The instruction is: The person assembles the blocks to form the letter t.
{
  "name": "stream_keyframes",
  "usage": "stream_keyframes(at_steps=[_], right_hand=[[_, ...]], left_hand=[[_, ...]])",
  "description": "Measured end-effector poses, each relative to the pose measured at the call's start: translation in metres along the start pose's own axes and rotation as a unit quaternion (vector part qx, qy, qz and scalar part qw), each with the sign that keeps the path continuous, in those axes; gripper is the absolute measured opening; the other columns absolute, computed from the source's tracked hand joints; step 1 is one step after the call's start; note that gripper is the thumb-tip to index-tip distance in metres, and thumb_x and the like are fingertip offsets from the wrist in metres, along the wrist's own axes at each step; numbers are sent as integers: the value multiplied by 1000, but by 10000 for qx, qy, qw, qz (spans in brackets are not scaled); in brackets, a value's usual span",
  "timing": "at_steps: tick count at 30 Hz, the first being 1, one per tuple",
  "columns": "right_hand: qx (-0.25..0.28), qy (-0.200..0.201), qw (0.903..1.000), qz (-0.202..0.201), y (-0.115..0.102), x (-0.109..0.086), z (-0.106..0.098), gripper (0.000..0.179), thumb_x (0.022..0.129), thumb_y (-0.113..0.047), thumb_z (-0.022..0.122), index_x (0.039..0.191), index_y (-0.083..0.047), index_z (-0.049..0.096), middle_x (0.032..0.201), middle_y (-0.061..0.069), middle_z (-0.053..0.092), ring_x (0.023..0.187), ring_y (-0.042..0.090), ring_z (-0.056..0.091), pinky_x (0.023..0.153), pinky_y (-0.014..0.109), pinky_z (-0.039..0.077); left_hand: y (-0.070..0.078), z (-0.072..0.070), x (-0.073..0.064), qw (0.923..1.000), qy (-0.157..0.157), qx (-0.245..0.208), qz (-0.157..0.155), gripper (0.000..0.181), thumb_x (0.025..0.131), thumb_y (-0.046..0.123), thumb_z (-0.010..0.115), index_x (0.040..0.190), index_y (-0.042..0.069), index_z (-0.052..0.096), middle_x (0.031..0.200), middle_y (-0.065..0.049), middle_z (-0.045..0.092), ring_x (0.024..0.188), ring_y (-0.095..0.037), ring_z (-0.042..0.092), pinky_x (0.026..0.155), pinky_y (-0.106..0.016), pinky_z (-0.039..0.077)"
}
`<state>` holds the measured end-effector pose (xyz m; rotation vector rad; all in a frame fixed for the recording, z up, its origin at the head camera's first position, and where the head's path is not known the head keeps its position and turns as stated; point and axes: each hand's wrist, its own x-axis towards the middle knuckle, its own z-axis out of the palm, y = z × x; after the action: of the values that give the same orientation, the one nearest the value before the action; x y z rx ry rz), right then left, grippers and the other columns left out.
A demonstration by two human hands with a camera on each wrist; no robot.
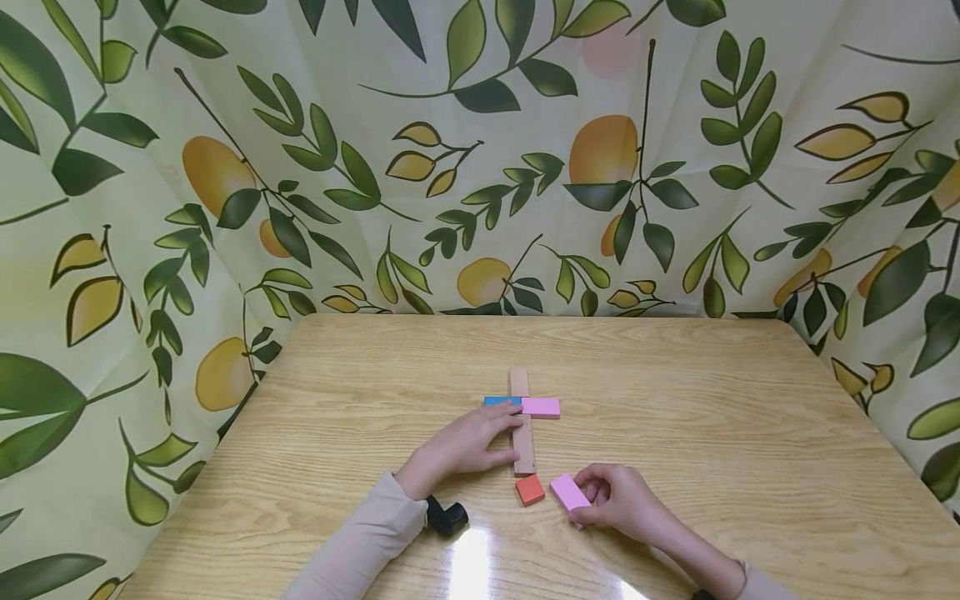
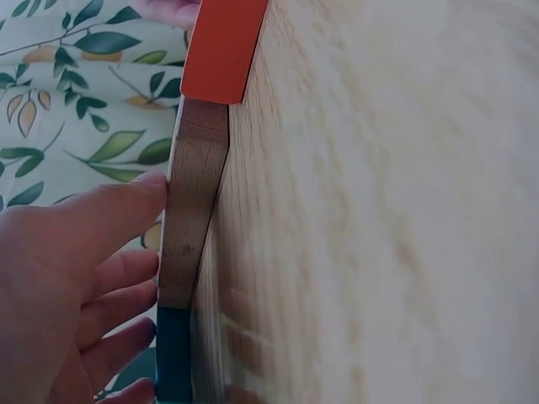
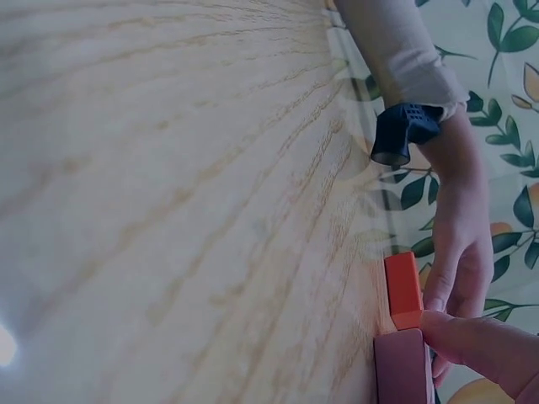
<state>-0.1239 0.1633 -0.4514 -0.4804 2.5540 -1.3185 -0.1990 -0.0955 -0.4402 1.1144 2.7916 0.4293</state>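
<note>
On the table, blocks form a cross: a plain wooden block [image 1: 519, 381] at the top, a blue block [image 1: 495, 401] on the left, a pink block [image 1: 542, 407] on the right and a long wooden block [image 1: 524, 458] below. My left hand [image 1: 459, 439] lies over the cross with loosely extended fingers, its thumb at the side of the long block. It partly hides the blue block. A small orange-red block [image 1: 529, 491] sits just below the long one. Beside it, my right hand [image 1: 618, 497] pinches a second pink block [image 1: 569, 492] between thumb and fingers, tilted.
The wooden table [image 1: 712, 400] reaches back to a leaf-and-fruit patterned cloth [image 1: 480, 192] that hangs behind and along both sides. A black wrist camera [image 1: 447, 517] is strapped under my left wrist. Bright light reflects off the near part of the tabletop.
</note>
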Motion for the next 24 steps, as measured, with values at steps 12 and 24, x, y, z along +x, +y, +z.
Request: stream_keyframes(at_steps=[12, 24], right_hand=[[-67, -59, 9999, -65, -1, -1, -1, 37, 70, -17, 84, 95, 5, 67, 75, 1, 60, 60, -4, 45, 52, 14, 42], [-88, -116, 9998, -112, 0, 1, -2, 35, 69, -16, 84, 94, 3, 67, 75, 1, 59, 61, -4, 44, 53, 14, 41]], left_hand=[[2, -1, -2, 9999, -27, 137, -25, 52, 95, 40, 58, 140, 15, 51, 155, -4, 41, 144, -21, 39, 119, -38, 36], [-5, 1, 9, 9999, 65, 23, -106, 58, 95, 41, 58, 142, 10, 48, 157, -8, 37, 146, -25, 35, 121, -40, 33]])
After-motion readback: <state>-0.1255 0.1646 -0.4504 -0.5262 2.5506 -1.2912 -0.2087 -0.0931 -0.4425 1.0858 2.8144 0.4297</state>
